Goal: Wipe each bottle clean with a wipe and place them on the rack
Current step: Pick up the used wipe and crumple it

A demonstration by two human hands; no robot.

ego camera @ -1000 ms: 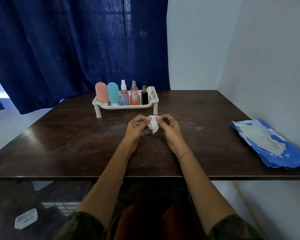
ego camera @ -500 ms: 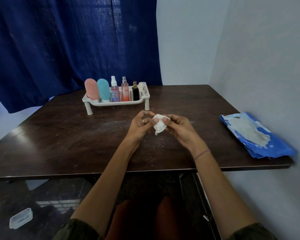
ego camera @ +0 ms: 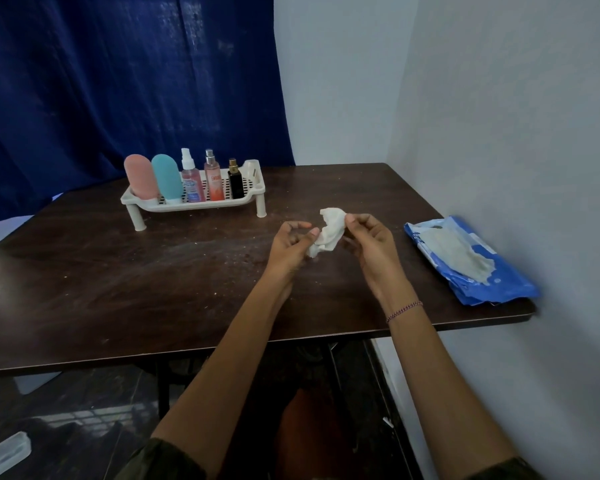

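Wipe pinched between left hand and right hand; rack near far table edge.

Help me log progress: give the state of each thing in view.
rack: standing on table
pink bottle: upright on rack
teal bottle: upright on rack
clear spray bottle: upright on rack
orange spray bottle: upright on rack
black bottle: upright on rack
wipe: crumpled, between both hands
left hand: pinching wipe
right hand: pinching wipe
wipe pack: flat on table

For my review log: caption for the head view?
Left hand and right hand pinch a crumpled wipe over the table; five bottles stand on the rack, wipe pack at right.
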